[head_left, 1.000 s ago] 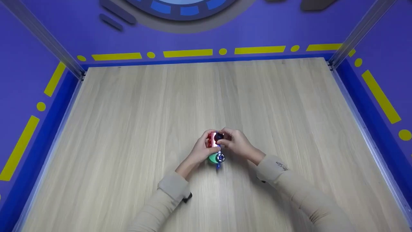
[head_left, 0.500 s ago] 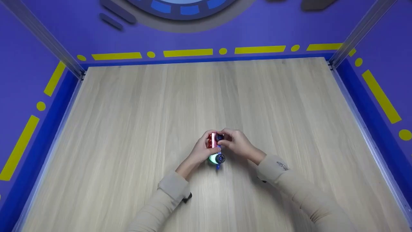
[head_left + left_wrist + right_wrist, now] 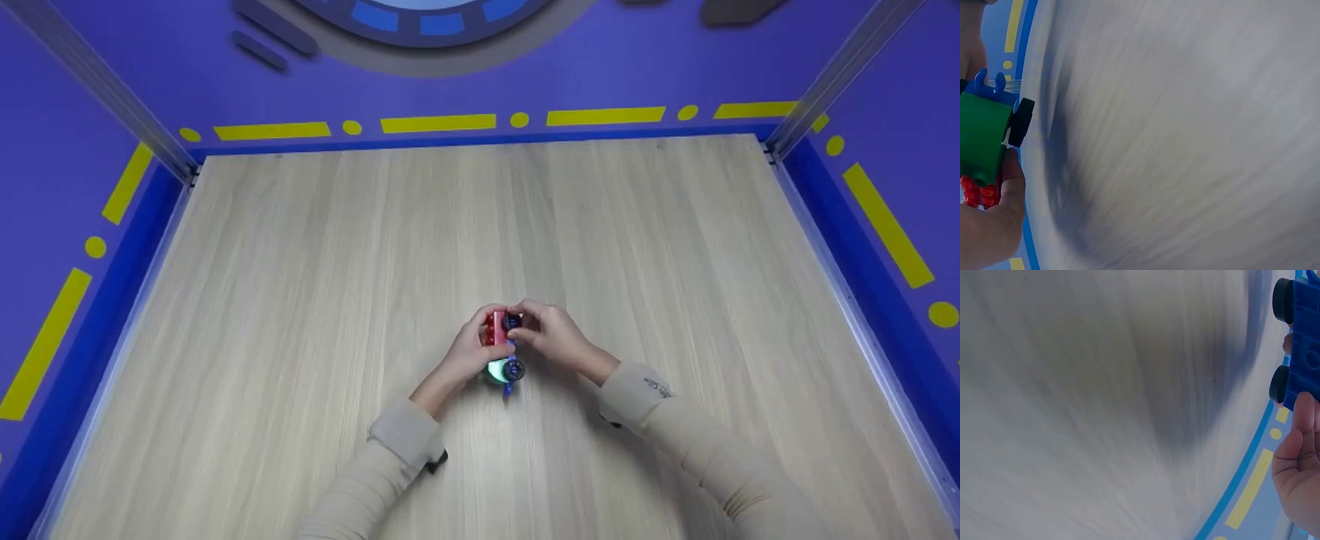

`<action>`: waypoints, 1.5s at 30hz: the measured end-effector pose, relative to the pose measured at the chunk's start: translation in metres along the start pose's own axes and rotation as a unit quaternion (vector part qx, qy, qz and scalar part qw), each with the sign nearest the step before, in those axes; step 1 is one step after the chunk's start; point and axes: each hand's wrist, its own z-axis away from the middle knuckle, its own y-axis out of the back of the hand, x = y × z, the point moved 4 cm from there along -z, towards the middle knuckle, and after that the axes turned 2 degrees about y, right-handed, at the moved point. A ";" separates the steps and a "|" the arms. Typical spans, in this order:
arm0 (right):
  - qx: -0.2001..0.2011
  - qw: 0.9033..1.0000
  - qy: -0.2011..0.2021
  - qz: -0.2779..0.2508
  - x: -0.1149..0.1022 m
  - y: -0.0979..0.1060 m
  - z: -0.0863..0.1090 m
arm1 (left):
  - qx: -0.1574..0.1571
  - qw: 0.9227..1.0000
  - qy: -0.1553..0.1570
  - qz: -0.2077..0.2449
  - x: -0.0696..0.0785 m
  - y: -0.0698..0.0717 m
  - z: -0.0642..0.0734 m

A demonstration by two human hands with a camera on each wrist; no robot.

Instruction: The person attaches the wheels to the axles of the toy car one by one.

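A toy block car is held on its side over the table, between both hands. Its blue wheeled base (image 3: pixel 1306 343) has black wheels, one of them the near wheel (image 3: pixel 514 370). A red studded block (image 3: pixel 499 328) and a green curved block (image 3: pixel 982 135) sit on that base. My left hand (image 3: pixel 469 352) grips the car around the red block, its thumb reaching across toward the base. At the far end, my right hand (image 3: pixel 556 335) pinches the car by the far wheel (image 3: pixel 512 321). In the right wrist view, fingertips lie against the base's underside.
Beneath the hands lies a pale wood-grain table (image 3: pixel 337 262). Purple-blue panels (image 3: pixel 450 94) with yellow dashes stand at its back and both sides, joined by metal corner posts (image 3: pixel 832 82).
The car has tilted slightly in the hands, and the glare on its red block has faded. Right fingers have shifted a little around the far wheel; both arms stay nearly in place.
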 end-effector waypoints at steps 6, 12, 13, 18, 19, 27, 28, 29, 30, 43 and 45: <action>0.001 1.000 0.000 0.006 0.000 0.000 0.001 | 0.002 1.000 0.006 -0.009 0.000 0.000 0.001; 0.003 1.000 0.015 -0.004 0.001 0.001 0.002 | 0.001 1.000 0.007 -0.008 0.001 0.000 0.002; 0.003 1.000 0.016 -0.005 0.001 0.001 0.002 | 0.000 1.000 0.006 -0.008 0.001 0.000 0.002; -0.001 1.000 0.009 -0.007 0.002 0.000 0.002 | 0.000 1.000 0.007 -0.012 0.001 -0.001 0.002; -0.002 1.000 0.006 -0.006 0.002 0.000 0.002 | -0.001 1.000 0.007 -0.013 0.001 -0.001 0.002; -0.011 1.000 -0.012 -0.005 0.003 -0.001 0.004 | -0.001 1.000 0.013 -0.013 0.000 -0.001 0.002; -0.011 1.000 -0.012 -0.006 0.003 -0.001 0.004 | -0.001 1.000 0.013 -0.014 0.000 -0.001 0.002; -0.010 1.000 -0.011 -0.007 0.003 -0.001 0.005 | -0.001 1.000 0.013 -0.016 0.000 -0.001 0.002; -0.009 1.000 -0.011 -0.009 0.004 -0.001 0.005 | 0.000 1.000 0.013 -0.018 0.000 -0.001 0.002; 0.012 1.000 -0.011 -0.025 0.005 0.000 0.006 | 0.023 1.000 0.010 0.000 -0.010 0.001 -0.005; 0.015 1.000 -0.013 -0.024 0.005 0.001 0.006 | 0.039 0.999 0.015 -0.005 -0.018 0.003 -0.009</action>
